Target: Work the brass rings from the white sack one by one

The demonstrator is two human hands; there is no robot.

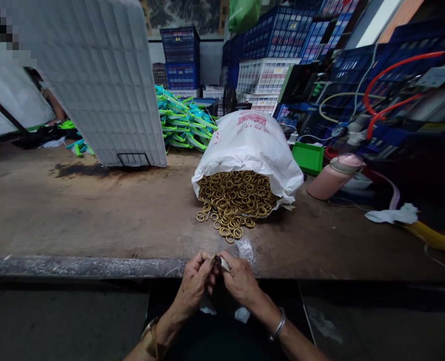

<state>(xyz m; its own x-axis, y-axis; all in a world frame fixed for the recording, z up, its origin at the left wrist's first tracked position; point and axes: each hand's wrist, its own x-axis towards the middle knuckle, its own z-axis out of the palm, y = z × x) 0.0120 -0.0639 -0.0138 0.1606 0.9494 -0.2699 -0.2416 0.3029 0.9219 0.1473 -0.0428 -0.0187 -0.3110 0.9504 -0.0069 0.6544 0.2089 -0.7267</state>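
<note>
My left hand [195,283] and my right hand [240,281] meet at the near edge of the brown table [94,215], fingers pinched together around a small piece [219,261], part brass, part pale; I cannot make out exactly what it is. Just beyond them a white sack [250,145] lies on its side, its mouth open towards me. Several brass rings [233,198] spill out of it onto the table, the nearest about a hand's width from my fingers.
A white gridded panel [102,80] stands upright at the back left. Green and blue items [183,123] are stacked behind it. A green tray [308,156], a pink bottle [333,178], hoses and blue and white crates [275,50] crowd the right. Another person's arm [53,103] shows far left.
</note>
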